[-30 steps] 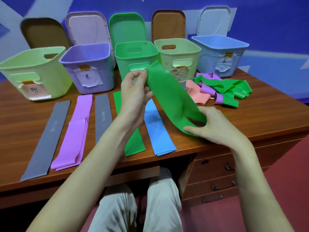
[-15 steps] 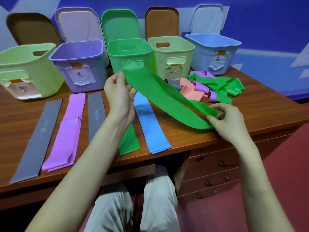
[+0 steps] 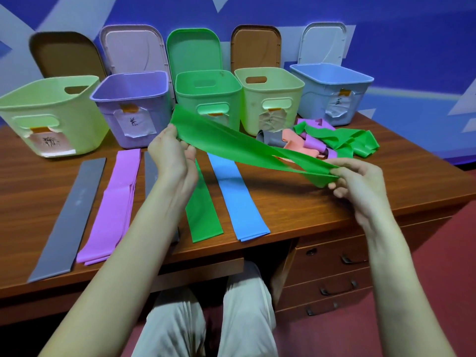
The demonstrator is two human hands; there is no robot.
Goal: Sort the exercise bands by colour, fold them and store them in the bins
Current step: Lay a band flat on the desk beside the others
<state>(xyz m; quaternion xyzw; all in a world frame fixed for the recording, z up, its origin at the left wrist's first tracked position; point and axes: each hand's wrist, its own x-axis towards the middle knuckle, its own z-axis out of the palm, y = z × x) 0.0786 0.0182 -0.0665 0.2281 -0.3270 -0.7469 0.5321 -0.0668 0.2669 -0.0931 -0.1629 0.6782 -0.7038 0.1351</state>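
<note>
A long green band [image 3: 231, 145] is stretched in the air above the desk between both hands. My left hand [image 3: 171, 155] pinches its left end in front of the green bin [image 3: 208, 99]. My right hand [image 3: 356, 180] pinches the right end near the desk's right side. Flat on the desk lie a grey band [image 3: 69, 217], a purple band [image 3: 116, 204], a second grey band [image 3: 150, 173] partly under my left arm, a green band [image 3: 203, 217] and a blue band [image 3: 239, 202]. A tangled pile of bands [image 3: 324, 141] sits at the back right.
Five open bins stand along the back: pale green [image 3: 49, 117], purple [image 3: 134, 104], green, cream [image 3: 270, 99] and light blue [image 3: 332, 91], with their lids leaning on the wall. The wooden desk [image 3: 296, 202] has drawers at the lower right [image 3: 332, 266].
The hands have drawn apart, the right one going further right, and the green band has been pulled out from a slack loop into a long taut strip.
</note>
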